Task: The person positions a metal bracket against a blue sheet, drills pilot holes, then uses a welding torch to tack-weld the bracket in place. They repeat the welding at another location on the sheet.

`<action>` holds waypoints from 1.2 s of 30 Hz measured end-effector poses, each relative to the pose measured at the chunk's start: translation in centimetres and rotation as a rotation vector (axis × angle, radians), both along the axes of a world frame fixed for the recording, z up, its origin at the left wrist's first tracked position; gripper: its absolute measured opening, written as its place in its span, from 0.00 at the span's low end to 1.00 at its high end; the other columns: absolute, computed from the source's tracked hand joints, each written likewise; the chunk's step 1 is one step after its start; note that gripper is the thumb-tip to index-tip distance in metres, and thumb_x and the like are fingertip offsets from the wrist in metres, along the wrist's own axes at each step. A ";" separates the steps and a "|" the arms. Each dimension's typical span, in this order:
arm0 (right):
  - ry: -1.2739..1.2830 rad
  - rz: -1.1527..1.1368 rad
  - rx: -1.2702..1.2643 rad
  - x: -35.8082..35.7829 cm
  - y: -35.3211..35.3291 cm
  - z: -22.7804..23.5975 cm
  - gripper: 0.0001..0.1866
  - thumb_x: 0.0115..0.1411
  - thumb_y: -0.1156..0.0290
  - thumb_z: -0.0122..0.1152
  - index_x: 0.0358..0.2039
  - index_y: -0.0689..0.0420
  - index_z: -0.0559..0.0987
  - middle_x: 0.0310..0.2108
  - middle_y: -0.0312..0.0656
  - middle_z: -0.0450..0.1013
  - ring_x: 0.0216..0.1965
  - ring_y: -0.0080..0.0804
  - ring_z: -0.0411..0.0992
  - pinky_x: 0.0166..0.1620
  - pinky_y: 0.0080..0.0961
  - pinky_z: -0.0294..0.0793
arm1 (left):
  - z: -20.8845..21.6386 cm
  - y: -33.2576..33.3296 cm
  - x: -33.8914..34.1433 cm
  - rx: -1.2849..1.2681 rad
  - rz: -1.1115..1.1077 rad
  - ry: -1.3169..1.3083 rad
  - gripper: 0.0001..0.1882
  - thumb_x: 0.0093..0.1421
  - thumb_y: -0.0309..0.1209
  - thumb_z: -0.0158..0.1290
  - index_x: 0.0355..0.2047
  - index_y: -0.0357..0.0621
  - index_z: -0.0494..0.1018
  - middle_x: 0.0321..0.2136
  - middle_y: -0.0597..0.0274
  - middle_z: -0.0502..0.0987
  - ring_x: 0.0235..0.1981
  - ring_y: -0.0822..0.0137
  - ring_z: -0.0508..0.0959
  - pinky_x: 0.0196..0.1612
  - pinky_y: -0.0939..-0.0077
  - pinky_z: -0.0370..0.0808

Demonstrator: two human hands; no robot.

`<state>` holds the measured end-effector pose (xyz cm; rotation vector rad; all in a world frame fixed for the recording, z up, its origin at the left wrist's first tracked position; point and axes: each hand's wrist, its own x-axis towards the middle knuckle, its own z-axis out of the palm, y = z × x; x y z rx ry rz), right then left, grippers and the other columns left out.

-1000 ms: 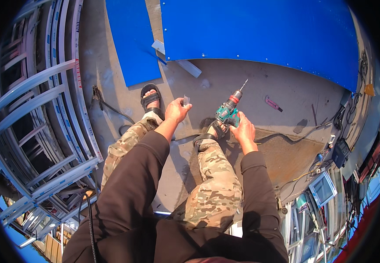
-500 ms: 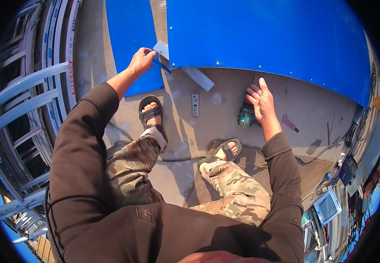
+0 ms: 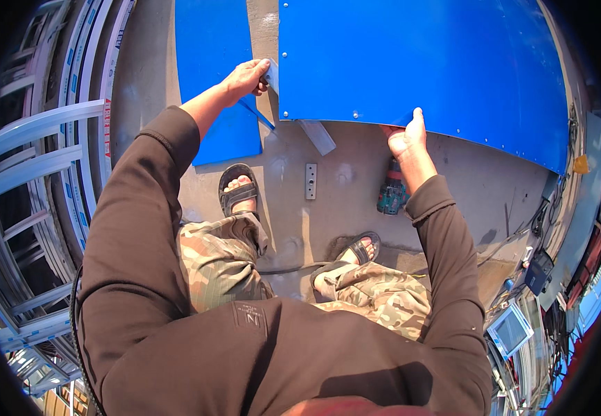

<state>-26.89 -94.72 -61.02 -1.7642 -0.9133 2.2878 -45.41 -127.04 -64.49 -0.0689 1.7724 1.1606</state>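
concrete floor [image 3: 352,215] bears a drill [image 3: 390,199] (partly hidden) near the blue panel [image 3: 418,59].

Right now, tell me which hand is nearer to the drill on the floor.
Right. The right hand is at the blue panel's near edge, just beyond the drill; the left hand is farther off, ahead and leftward, beside the panel's left edge.

One view serves here: a wide fisheye on the wearer's head, facing steeply down at the floor [image 3: 356,208] from above and behind the left hand [image 3: 247,78] and right hand [image 3: 407,142], near enough that brown sleeves [image 3: 137,229] loom, reaching beyond them across a blue panel [image 3: 418,62].
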 end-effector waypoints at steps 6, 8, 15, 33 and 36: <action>0.020 0.001 0.004 -0.6 0.4 -0.3 0.28 0.73 0.45 0.37 0.64 0.50 0.61 0.59 0.49 0.67 0.55 0.50 0.71 0.52 0.54 0.77 | -0.5 3.0 -5.0 -0.030 -0.084 0.010 0.25 0.74 0.54 0.37 0.38 0.47 0.72 0.27 0.66 0.72 0.29 0.73 0.72 0.35 0.74 0.74; -0.016 -0.001 0.019 -0.6 0.5 -0.5 0.29 0.73 0.45 0.38 0.64 0.52 0.61 0.60 0.49 0.65 0.56 0.50 0.70 0.52 0.56 0.76 | -0.6 3.6 -6.0 -0.060 -0.138 0.063 0.24 0.74 0.53 0.35 0.36 0.49 0.71 0.26 0.66 0.72 0.30 0.73 0.73 0.36 0.73 0.74; -0.024 -0.042 0.023 -0.6 0.2 -0.4 0.28 0.72 0.46 0.39 0.63 0.52 0.62 0.59 0.48 0.67 0.55 0.48 0.72 0.50 0.53 0.78 | -1.5 4.4 -6.6 -0.076 -0.022 0.193 0.23 0.74 0.54 0.36 0.42 0.49 0.70 0.24 0.68 0.70 0.27 0.75 0.73 0.34 0.75 0.73; 0.162 1.857 1.154 12.7 2.7 4.9 0.21 0.57 0.69 0.64 0.53 0.53 0.77 0.55 0.41 0.73 0.52 0.39 0.73 0.52 0.35 0.73 | 6.9 1.6 -5.5 -0.620 -0.617 0.257 0.20 0.69 0.38 0.41 0.32 0.38 0.78 0.26 0.56 0.81 0.27 0.64 0.82 0.32 0.62 0.83; 0.611 1.988 1.339 12.8 -4.0 1.0 0.31 0.55 0.78 0.60 0.61 0.49 0.70 0.69 0.41 0.59 0.68 0.43 0.57 0.65 0.43 0.61 | 9.5 1.3 -1.4 -0.699 -0.864 0.127 0.19 0.67 0.35 0.43 0.31 0.35 0.78 0.26 0.54 0.81 0.26 0.62 0.83 0.31 0.62 0.84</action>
